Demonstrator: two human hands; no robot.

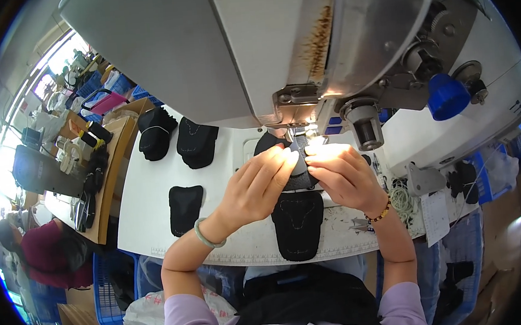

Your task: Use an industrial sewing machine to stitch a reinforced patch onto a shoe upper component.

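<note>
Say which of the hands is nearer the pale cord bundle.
Right. The right hand is just left of the pale cord bundle; the left hand is farther left.

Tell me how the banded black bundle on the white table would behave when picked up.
The black bundle would probably lift as one piece, since a pale band crosses it. It may flex rather than crack, as its surface looks like soft fabric. Rolling seems unlikely, given how broadly it rests on the white table.
</note>
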